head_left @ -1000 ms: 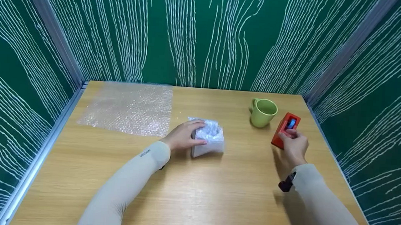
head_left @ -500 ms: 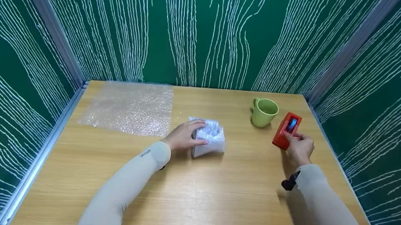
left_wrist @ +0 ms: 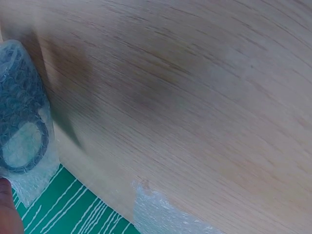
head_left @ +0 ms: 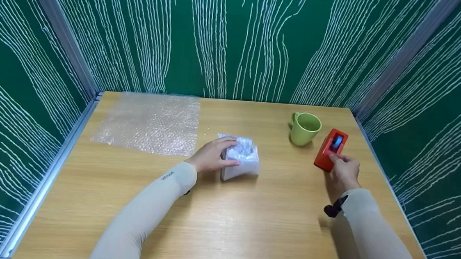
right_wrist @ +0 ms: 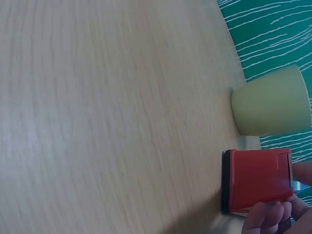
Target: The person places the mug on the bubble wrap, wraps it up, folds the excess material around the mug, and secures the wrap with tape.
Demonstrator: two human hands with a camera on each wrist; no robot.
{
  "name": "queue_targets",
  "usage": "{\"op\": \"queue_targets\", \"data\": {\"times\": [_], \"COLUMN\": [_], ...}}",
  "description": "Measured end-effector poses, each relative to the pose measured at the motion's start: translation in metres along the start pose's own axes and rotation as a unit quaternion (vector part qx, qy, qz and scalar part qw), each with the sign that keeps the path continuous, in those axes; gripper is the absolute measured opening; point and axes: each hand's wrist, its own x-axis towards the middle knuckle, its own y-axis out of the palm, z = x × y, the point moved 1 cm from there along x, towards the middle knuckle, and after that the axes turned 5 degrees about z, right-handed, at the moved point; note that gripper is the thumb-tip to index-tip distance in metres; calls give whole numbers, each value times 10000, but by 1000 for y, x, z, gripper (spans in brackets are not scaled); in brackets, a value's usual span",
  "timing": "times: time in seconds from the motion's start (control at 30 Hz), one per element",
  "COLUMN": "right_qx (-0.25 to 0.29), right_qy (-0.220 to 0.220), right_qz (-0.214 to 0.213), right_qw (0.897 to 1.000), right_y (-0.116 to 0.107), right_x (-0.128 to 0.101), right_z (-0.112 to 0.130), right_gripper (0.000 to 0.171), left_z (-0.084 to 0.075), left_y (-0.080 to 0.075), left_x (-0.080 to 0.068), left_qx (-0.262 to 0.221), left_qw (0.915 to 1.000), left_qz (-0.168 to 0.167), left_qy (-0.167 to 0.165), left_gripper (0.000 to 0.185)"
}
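A bubble-wrapped bundle point(head_left: 242, 157) stands mid-table, a dark round loop like a mug handle showing through its wrap in the left wrist view. My left hand point(head_left: 213, 155) holds it from the left, thumb on the near side and fingers over the top. To the right is a red tape dispenser point(head_left: 325, 155) with a blue-cored roll. At its cutter, my right hand point(head_left: 345, 170) has thumb and fingers together, pinching what seems to be the tape end; the tape itself is barely visible. Curled fingers point(right_wrist: 265, 214) lie against the dispenser's side in the right wrist view.
A green mug point(head_left: 305, 129) stands upright just left of the dispenser, its handle to the left. A flat sheet of bubble wrap point(head_left: 153, 123) lies at the back left. Green walls with white lines point(head_left: 192, 40) enclose the table's back and sides.
My right hand has shifted a little right, from over the dispenser's front to its near right corner. The left hand and the wrapped bundle have stayed put.
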Motion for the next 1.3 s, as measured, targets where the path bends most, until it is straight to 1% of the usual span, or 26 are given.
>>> {"op": "queue_targets", "data": {"times": [0.1, 0.17, 0.27, 0.4, 0.53, 0.73, 0.83, 1.03, 1.1, 1.23, 1.3], "right_qx": [-23, 56, 144, 93, 72, 209, 421, 697, 696, 571, 701], "right_qy": [-162, -156, -127, -76, -14, -136, -182, -296, -301, -61, -1], "right_qz": [-112, -100, -62, -3, 64, 4, -114, -289, -284, -243, -299], "right_qw": [9998, 9998, 9998, 9999, 10000, 9997, 9989, 9967, 9967, 9981, 9971], "right_y": [2, 2, 2, 2, 3, 6, 8, 8, 8, 6, 5], "right_x": [0, 0, -1, -3, -4, -4, -4, -3, -3, -4, -2], "right_z": [1, 2, 3, 5, 4, 2, 1, -1, 0, 8, 13], "right_gripper": [29, 19, 12, 13, 20, 27, 23, 7, 8, 17, 16], "left_z": [0, 1, 1, 0, 1, 1, 0, -1, -2, -2, -2], "left_y": [0, 0, -1, -2, -2, -2, -1, -1, -1, -1, -1], "left_x": [0, 0, 0, 0, 0, 0, 0, -1, -1, -1, -1], "left_qx": [21, 39, 34, 26, 31, 19, 33, 2, -1, 15, 3], "left_qw": [10000, 10000, 10000, 10000, 9999, 9999, 9999, 10000, 10000, 9999, 9999], "left_qz": [6, 18, 23, 48, 71, 78, 88, 67, 65, 77, 81], "left_qy": [25, 4, -7, -39, -78, -71, -75, -63, -60, -83, -95], "left_gripper": [76, 76, 77, 78, 78, 79, 79, 77, 77, 78, 78]}}
